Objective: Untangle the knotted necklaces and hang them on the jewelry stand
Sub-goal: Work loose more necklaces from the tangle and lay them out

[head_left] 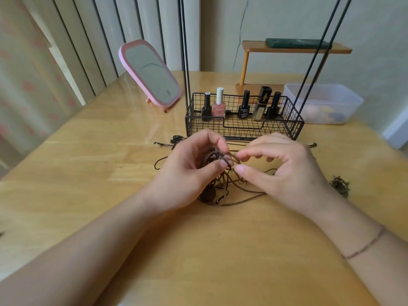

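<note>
A tangle of brown and black cord necklaces [223,184] lies on the wooden table [110,173], lifted partly between my hands. My left hand [189,166] grips the knotted bundle, thumb and fingers curled round it. My right hand [284,171] pinches a brown cord beside the knot with thumb and forefinger. Loose cord ends trail left [163,144] and right [312,145]. The black wire jewelry stand [242,127] stands just behind my hands, its thin rods rising out of view. A metal pendant [340,184] lies to the right.
The stand's basket holds several nail polish bottles [219,104]. A pink mirror [150,74] stands at the back left. At the back right are an orange shelf [295,49] and a clear plastic box [324,102]. Vertical blinds hang on the left.
</note>
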Available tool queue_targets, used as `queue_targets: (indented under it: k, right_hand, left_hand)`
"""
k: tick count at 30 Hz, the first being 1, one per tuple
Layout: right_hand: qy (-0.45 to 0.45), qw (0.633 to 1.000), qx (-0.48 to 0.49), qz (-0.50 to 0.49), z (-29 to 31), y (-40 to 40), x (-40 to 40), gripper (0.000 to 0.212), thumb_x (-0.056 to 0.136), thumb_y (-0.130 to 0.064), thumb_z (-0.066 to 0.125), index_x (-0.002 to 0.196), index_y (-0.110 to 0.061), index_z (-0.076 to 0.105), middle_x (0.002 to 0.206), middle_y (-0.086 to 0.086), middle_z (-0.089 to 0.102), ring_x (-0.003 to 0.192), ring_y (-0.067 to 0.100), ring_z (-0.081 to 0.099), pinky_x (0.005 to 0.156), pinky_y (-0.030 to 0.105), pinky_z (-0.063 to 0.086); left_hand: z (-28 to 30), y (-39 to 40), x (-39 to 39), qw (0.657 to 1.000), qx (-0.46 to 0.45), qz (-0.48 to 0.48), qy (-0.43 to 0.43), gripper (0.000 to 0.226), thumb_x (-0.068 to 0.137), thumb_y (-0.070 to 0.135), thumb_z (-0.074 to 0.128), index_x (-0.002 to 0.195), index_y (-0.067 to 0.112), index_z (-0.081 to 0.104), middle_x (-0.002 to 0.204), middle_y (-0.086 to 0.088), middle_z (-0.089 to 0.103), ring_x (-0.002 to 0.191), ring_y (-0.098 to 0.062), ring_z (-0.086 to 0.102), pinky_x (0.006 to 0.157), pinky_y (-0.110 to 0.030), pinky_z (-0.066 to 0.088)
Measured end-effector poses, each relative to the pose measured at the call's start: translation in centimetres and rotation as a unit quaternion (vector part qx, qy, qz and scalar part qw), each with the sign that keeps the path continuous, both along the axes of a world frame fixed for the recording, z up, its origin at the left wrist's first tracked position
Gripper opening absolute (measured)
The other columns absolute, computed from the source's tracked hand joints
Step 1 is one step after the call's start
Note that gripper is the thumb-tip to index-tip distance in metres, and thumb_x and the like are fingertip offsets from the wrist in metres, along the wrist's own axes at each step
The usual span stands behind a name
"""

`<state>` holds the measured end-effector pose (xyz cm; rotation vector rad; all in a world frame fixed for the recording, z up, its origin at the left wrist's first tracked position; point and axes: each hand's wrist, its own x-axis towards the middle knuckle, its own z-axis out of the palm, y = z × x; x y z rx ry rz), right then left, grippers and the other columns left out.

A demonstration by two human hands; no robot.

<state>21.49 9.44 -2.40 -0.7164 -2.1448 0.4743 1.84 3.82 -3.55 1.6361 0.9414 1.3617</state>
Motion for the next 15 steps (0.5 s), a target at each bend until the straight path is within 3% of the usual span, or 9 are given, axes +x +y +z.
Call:
queue_targets:
  k: [5, 11, 15]
  right_hand:
    - [-0.002, 1.000, 0.001, -0.017, 0.0, -0.3, -0.5, 0.009, 0.079, -0.026, 0.074, 0.087, -0.025, 0.078, 0.086, -0.023, 0.068, 0.085, 0.004, 0.060, 0.074, 0.007, 0.037]
    - [-0.067, 0.996, -0.065, -0.004, 0.5, -0.5, -0.2, 0.007, 0.096, -0.022, 0.062, 0.092, -0.027, 0.063, 0.084, -0.016, 0.061, 0.079, -0.004, 0.055, 0.066, 0.007, 0.037]
    - [-0.084, 0.995, 0.030, -0.040, 1.0, -0.4, 0.1, 0.011, 0.096, -0.014, 0.062, 0.091, -0.022, 0.068, 0.082, -0.014, 0.064, 0.078, -0.002, 0.055, 0.067, 0.012, 0.038]
  left_hand:
    - [-0.2, -0.1, -0.1, 0.998, 0.023, 0.022, 0.056, 0.011, 0.091, 0.013, 0.063, 0.099, 0.020, 0.057, 0.091, -0.012, 0.060, 0.087, -0.039, 0.057, 0.079, -0.052, 0.049]
    - [0.0, -0.2, 0.2, 0.997, 0.019, 0.035, 0.061, 0.013, 0.091, 0.010, 0.061, 0.102, 0.016, 0.057, 0.091, -0.020, 0.058, 0.084, -0.042, 0.055, 0.076, -0.052, 0.049]
    - [-0.1, -0.1, 0.0, 0.998, -0.003, 0.052, 0.045, 0.017, 0.089, 0.011, 0.062, 0.104, 0.016, 0.058, 0.089, -0.003, 0.063, 0.087, -0.030, 0.061, 0.082, -0.038, 0.052]
